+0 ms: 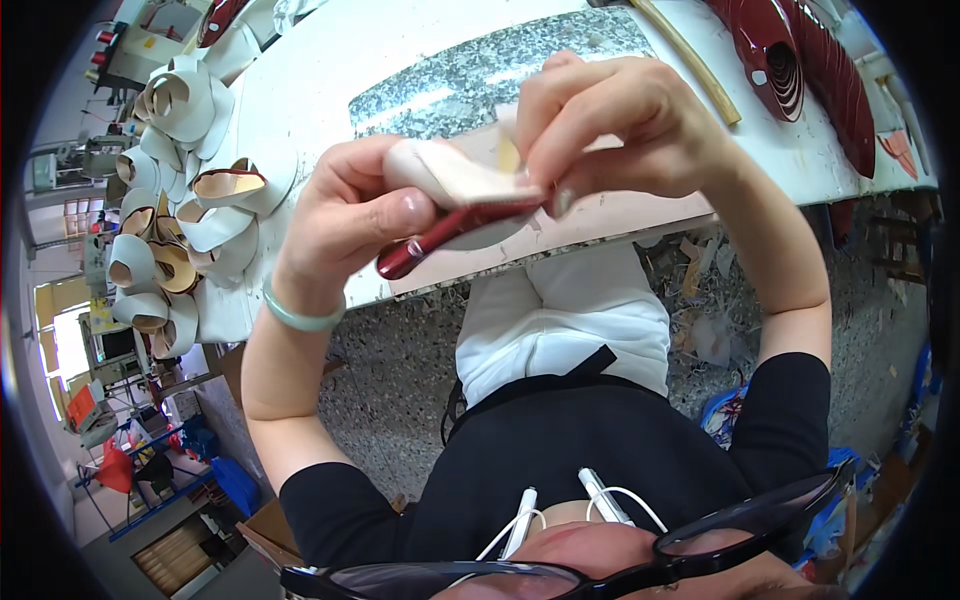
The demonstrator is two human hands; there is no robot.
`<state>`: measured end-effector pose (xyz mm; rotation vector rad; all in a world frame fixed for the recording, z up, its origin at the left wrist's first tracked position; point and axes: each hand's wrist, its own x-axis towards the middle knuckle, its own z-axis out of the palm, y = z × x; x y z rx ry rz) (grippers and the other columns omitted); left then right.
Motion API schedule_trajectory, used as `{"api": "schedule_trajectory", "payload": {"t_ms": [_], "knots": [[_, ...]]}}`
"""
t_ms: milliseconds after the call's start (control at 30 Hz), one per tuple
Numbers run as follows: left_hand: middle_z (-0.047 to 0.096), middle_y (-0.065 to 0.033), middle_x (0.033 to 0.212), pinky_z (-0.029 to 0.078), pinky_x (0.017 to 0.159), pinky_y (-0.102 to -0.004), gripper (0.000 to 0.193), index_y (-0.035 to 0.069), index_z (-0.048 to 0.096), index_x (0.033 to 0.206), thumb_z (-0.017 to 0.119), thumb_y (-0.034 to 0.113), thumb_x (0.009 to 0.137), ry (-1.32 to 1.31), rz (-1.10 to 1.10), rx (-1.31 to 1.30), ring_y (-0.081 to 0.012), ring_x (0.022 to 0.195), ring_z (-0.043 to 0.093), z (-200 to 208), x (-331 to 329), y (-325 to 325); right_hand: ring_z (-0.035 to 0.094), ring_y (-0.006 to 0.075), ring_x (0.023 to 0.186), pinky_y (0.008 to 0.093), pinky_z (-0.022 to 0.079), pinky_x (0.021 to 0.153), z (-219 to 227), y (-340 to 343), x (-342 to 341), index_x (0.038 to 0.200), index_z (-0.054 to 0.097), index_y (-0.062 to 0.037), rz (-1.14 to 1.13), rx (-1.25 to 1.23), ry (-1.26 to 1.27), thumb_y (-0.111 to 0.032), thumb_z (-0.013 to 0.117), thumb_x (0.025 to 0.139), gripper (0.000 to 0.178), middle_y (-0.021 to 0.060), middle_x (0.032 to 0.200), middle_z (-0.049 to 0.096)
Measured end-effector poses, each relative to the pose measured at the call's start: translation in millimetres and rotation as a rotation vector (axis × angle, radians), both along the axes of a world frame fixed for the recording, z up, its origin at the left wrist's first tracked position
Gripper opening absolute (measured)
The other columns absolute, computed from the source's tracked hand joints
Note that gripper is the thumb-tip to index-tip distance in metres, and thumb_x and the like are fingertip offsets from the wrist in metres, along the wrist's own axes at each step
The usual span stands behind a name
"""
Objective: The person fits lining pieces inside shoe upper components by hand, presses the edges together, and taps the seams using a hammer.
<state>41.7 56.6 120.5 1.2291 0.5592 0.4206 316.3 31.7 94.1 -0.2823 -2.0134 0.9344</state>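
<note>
My left hand [345, 225] and my right hand [615, 120] hold one cream-white shoe upper piece [450, 175] between them, raised close to the camera above the white workbench [320, 60]. A dark red glossy edge [440, 235] of the piece runs along its underside, and my left thumb presses on it. My right fingers pinch the piece's top right part, where a tan lining shows. A pale green bangle [300, 315] circles my left wrist.
A pile of several curled white and tan shoe uppers [185, 200] lies at the bench's left end. A grey granite slab [470, 70] sits mid-bench. Dark red glossy pieces [790, 60] and a wooden stick [690, 60] lie at the far right. Scraps litter the speckled floor [700, 300].
</note>
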Motion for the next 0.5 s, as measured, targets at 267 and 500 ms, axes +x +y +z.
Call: {"api": "schedule_trajectory", "payload": {"t_ms": [267,500], "knots": [[0.062,-0.0105,0.079,0.048,0.072,-0.0394,0.007,0.003,0.064,0.084,0.065,0.005,0.078,0.595,-0.236,1.642,-0.0285,0.083,0.058,-29,40,45,0.052,0.0113,0.091,0.0324,0.034,0.087,-54,-3,-19,0.065,0.069,-0.0129,-0.629,0.920,-1.056,-0.017,0.064,0.072,0.009,-0.0040,0.084,0.056],[0.063,-0.0048,0.077,0.046,0.078,-0.0352,0.009,0.005,0.065,0.076,0.066,0.013,0.079,0.701,-0.157,1.630,-0.0227,0.084,0.059,-75,28,37,0.050,0.0124,0.094,0.0305,0.036,0.086,-86,-20,-26,0.060,0.068,-0.0130,-0.599,0.808,-1.053,-0.018,0.063,0.065,0.009,-0.0034,0.087,0.053]]}}
